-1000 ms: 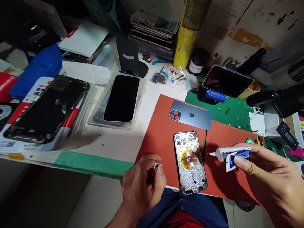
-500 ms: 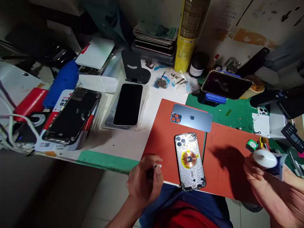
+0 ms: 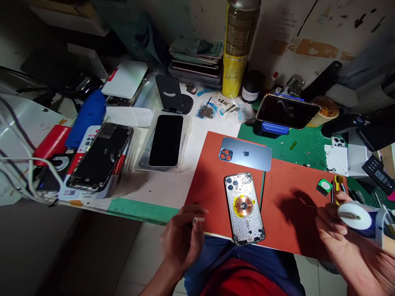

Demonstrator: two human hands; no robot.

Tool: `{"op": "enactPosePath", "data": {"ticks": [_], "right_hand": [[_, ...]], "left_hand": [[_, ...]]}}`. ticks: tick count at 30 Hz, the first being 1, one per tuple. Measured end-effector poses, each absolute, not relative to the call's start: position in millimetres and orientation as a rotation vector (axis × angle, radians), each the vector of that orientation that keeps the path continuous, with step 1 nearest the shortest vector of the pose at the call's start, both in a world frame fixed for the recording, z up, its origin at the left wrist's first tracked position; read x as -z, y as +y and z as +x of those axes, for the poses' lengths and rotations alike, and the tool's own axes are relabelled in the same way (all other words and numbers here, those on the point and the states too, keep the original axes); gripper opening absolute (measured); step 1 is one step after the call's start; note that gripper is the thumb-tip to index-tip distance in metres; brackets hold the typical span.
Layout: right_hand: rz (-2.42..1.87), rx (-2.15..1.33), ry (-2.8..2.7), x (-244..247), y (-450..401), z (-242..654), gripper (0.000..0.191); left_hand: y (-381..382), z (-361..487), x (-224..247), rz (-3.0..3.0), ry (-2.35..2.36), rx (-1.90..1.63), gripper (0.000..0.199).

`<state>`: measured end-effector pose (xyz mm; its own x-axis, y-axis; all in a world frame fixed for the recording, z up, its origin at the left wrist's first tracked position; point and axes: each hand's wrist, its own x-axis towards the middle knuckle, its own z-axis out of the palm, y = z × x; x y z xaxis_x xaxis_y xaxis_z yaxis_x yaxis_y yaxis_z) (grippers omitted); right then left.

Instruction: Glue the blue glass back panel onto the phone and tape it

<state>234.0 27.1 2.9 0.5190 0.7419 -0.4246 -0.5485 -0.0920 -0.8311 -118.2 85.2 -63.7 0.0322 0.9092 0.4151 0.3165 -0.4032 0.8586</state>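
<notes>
White-and-blue tube: grasped in your right hand, raised by the right edge of the red mat. Over the last second you drew it rightward, away from the open phone body, and turned the nozzle from side-on to facing you. My read: nothing being dispensed now. Left hand unchanged, small white cap pinched near mat's near-left corner. Phone body unmoved at near edge; blue back panel unmoved across far edge.
</notes>
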Motion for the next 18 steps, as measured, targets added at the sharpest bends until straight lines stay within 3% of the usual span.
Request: {"op": "enactPosePath", "data": {"ticks": [7,11,14,18], "right_hand": [[-1.294,-1.359,-0.127,0.0,1.4,187.8,0.046],[-1.198,-1.552,-0.098,6.7,-23.3,159.0,0.065],[-1.197,-1.633,-0.294,10.7,-40.1,144.4,0.057],[-1.301,-1.470,-0.588,13.3,-48.3,124.3,0.043]], "left_hand": [[57.0,-110.6,13.3,2.018,0.995,-1.014,0.010],[28.2,-80.5,3.6,1.980,0.879,-0.778,0.005],[18.1,-67.0,7.9,1.902,0.802,-0.686,0.015],[17.4,-67.9,16.5,1.932,0.584,-0.749,0.020]]}}
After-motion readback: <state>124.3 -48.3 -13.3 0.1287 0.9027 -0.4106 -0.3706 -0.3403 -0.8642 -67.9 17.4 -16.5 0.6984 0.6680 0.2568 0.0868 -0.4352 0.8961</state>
